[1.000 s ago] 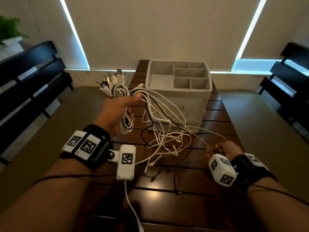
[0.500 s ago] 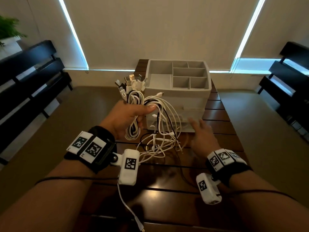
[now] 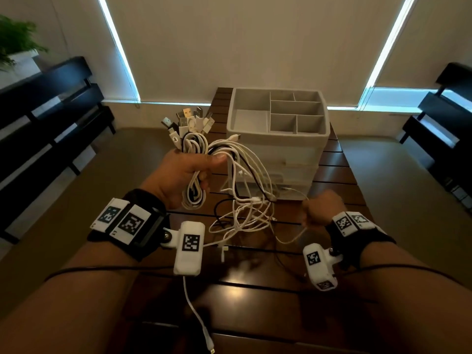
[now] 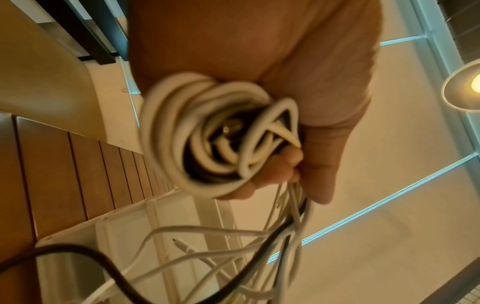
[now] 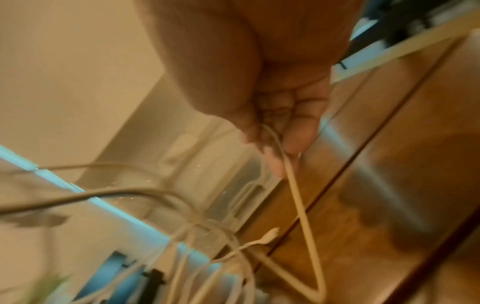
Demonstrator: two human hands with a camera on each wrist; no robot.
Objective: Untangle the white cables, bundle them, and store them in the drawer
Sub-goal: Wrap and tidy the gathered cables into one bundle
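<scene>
My left hand [image 3: 184, 172] grips a looped bundle of white cables [image 3: 194, 192] above the table's left side; their USB plugs [image 3: 189, 123] stick up above the fist. In the left wrist view the coils [image 4: 207, 133] fill the curled fingers [image 4: 272, 168]. Loose white strands and one black cable [image 3: 251, 200] trail from the bundle down onto the table in a tangle. My right hand [image 3: 320, 209] pinches one white strand [image 5: 293, 185] to the right of the tangle. The pale drawer organizer [image 3: 278, 159] stands behind, drawers shut.
The dark slatted wooden table [image 3: 255, 290] carries everything. The organizer's top tray [image 3: 278, 111] has several open compartments. Black benches [image 3: 51, 116] line both sides of the room, and a plant [image 3: 15, 44] sits far left. A white cable [image 3: 199, 318] hangs from my left wrist camera.
My right hand went from pulling a strand at the right, to reaching open toward the organizer, and now pinches a strand again at the right. The left hand shifted slightly right with its bundle.
</scene>
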